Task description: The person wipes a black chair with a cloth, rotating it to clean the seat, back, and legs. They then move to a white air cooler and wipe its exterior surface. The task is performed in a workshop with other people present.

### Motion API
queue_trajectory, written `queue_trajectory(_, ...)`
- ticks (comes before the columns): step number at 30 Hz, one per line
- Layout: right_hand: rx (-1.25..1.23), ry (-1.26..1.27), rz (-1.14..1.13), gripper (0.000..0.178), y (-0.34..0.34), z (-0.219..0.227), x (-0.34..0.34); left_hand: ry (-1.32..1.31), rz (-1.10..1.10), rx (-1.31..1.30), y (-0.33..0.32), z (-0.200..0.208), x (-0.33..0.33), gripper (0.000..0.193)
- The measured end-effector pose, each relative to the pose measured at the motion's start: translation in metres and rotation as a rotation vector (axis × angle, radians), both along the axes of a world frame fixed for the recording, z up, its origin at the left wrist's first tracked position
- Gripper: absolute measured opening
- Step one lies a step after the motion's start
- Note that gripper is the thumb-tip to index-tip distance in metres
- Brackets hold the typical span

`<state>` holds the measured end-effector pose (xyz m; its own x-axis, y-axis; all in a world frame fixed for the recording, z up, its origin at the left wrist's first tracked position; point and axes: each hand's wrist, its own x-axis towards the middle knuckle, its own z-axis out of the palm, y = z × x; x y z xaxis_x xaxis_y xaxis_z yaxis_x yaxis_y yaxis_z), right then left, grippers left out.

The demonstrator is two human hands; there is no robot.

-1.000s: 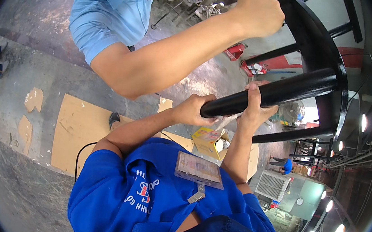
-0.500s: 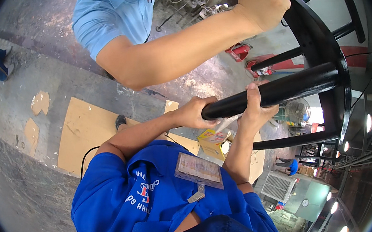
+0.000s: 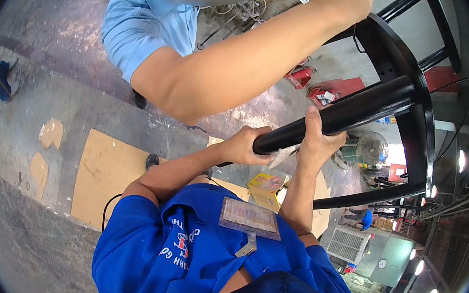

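A glossy black chair frame (image 3: 394,53) hangs tilted in front of me at the upper right. One of its thick round legs (image 3: 358,111) slants down toward my chest. My left hand (image 3: 247,145) is closed round the lower end of this leg. Farther up, my right hand (image 3: 321,139) grips the same leg, its thumb across the front and its fingers partly hidden behind. A thin pale piece (image 3: 284,156), perhaps paper or cloth, shows under the leg between my hands; I cannot tell which hand has it.
A co-worker in a light blue shirt (image 3: 157,35) stands opposite, one arm (image 3: 242,70) reaching across toward the chair. Below lie cardboard sheets (image 3: 108,182) and a yellow box (image 3: 266,189). Red tools (image 3: 300,76), a fan (image 3: 371,148) and a dark cable (image 3: 110,202) are around.
The co-worker's arm has come nearer and to the right, its hand now mostly beyond the top edge. The chair has shifted slightly, and my right hand has moved a little lower with it.
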<state>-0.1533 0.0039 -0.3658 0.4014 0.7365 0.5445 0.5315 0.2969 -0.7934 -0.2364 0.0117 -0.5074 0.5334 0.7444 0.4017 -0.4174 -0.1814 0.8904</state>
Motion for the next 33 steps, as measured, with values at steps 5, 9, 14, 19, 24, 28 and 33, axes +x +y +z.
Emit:
queue_trajectory(5,-0.005,-0.023,-0.026,0.014,0.006,0.004,-0.002,0.01,0.036,0.029,0.007,-0.004,0.004,0.032)
queue_trajectory(9,-0.012,-0.059,-0.03,0.013,0.009,0.002,-0.006,0.0,0.041,0.044,0.011,-0.008,0.001,0.032)
queue_trajectory(14,-0.005,-0.022,0.038,0.012,0.001,-0.007,-0.012,0.027,0.049,0.059,0.007,-0.012,-0.01,0.029)
queue_trajectory(19,0.017,0.065,0.156,0.014,-0.004,-0.011,-0.005,0.064,0.061,0.023,-0.003,-0.011,-0.013,0.039)
queue_trajectory(24,-0.037,0.034,0.18,0.016,-0.004,-0.015,0.001,0.088,0.153,0.015,-0.011,-0.01,-0.008,0.032)
queue_trajectory(28,-0.039,0.014,0.165,0.019,-0.004,-0.021,0.005,0.118,0.21,-0.006,-0.011,-0.015,-0.003,0.037)
queue_trajectory(33,-0.009,-0.038,0.208,0.034,-0.005,-0.028,0.013,0.121,0.183,0.018,-0.01,-0.025,0.0,0.037)
